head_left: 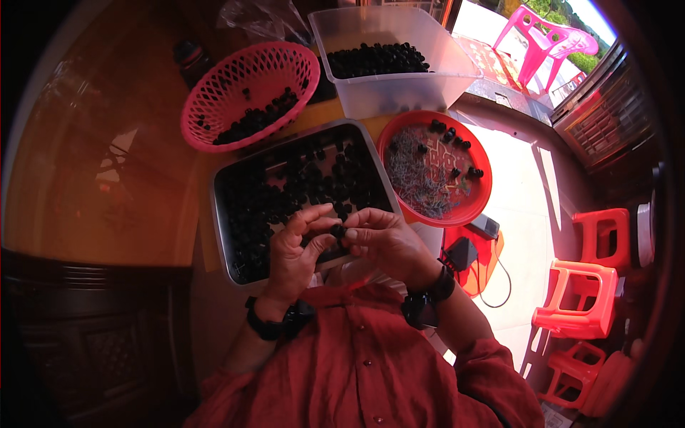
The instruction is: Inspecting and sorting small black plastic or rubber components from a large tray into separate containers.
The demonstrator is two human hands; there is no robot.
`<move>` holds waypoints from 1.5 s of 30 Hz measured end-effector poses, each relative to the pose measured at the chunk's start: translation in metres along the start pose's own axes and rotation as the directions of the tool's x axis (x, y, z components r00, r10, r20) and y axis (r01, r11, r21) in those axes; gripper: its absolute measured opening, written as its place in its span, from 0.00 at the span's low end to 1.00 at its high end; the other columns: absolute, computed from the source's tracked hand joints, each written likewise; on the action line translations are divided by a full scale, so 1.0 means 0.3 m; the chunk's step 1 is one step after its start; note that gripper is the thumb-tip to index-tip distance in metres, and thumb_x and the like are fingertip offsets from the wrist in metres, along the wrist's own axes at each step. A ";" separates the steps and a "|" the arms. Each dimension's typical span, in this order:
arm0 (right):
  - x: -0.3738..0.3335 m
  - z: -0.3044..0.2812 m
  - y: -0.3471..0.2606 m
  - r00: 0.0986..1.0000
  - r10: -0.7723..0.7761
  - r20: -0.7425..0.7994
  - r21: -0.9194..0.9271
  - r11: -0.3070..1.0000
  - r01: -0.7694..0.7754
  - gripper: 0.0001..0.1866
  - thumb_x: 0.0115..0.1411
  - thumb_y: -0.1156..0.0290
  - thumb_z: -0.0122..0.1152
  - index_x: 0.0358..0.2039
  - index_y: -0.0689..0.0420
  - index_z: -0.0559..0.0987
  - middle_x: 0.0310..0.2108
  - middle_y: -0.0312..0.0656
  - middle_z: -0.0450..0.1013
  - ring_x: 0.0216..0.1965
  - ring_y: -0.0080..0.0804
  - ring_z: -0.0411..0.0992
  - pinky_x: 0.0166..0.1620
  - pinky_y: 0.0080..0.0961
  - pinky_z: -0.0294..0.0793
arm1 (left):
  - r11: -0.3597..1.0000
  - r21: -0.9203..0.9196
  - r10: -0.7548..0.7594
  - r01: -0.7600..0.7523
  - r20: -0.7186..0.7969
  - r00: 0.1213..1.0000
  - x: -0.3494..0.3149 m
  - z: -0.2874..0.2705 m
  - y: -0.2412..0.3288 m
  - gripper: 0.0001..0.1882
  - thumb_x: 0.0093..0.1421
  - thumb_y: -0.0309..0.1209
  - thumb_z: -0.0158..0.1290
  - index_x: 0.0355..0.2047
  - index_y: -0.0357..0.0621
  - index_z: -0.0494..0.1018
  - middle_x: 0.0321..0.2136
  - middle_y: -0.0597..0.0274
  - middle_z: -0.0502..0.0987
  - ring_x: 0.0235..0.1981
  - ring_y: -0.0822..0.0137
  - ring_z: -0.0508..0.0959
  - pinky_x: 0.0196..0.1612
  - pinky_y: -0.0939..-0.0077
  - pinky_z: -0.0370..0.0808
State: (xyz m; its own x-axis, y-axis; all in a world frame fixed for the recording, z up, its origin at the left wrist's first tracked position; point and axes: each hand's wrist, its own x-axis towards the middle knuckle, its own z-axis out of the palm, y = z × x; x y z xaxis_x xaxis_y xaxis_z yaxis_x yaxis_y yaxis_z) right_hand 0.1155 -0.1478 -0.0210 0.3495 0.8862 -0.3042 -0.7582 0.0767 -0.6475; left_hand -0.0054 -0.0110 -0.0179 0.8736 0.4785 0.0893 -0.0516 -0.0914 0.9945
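Observation:
My left hand and my right hand meet over the near edge of a rectangular metal tray. Between their fingertips is a small round black part; the left thumb and fingers close on it from one side, the right thumb and forefinger from the other. Many similar black pieces fill the tray. To its right, a round red tray carries a heap of thin, greyish wire-like pieces and several black parts. What the right fingertips grip exactly is partly hidden.
Beyond the metal tray stand a pink lattice basket and a translucent plastic bin, both holding black parts. A brown wooden surface lies left. Red stools stand right; a black adapter with a cord lies near the red tray.

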 end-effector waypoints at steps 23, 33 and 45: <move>0.003 0.052 0.022 0.982 -0.154 -0.106 -0.136 0.981 0.139 0.04 0.57 0.77 0.57 0.32 0.57 0.71 0.28 0.30 0.70 0.27 0.15 0.66 0.31 0.14 0.66 | 0.947 0.258 0.200 -0.190 -0.012 0.980 0.024 0.026 0.015 0.17 0.51 0.15 0.55 0.42 0.39 0.72 0.36 0.60 0.79 0.38 0.71 0.78 0.44 0.79 0.73; -0.012 0.023 -0.022 0.970 -0.241 -0.028 -0.174 0.957 0.232 0.08 0.56 0.77 0.58 0.34 0.55 0.69 0.26 0.30 0.67 0.26 0.15 0.65 0.30 0.15 0.67 | 0.982 0.141 0.134 -0.126 -0.050 0.990 0.023 0.086 0.017 0.15 0.52 0.15 0.53 0.41 0.39 0.73 0.39 0.57 0.77 0.40 0.66 0.77 0.44 0.76 0.72; -0.098 -0.143 -0.182 0.906 -0.381 -0.185 -0.451 0.852 0.266 0.08 0.56 0.72 0.60 0.35 0.60 0.72 0.25 0.34 0.71 0.25 0.19 0.69 0.29 0.17 0.69 | 0.606 0.759 0.036 -0.239 0.274 0.961 0.062 -0.017 -0.034 0.19 0.40 0.26 0.63 0.36 0.44 0.75 0.39 0.55 0.71 0.42 0.52 0.72 0.46 0.64 0.70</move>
State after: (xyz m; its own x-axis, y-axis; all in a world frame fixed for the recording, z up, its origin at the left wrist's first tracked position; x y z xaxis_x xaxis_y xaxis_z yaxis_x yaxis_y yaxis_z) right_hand 0.1702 -0.1977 -0.0067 0.7068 0.6894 -0.1583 -0.3044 0.0945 -0.9478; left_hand 0.0089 0.0032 -0.0262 0.9702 0.2176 0.1063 0.1275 -0.8321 0.5398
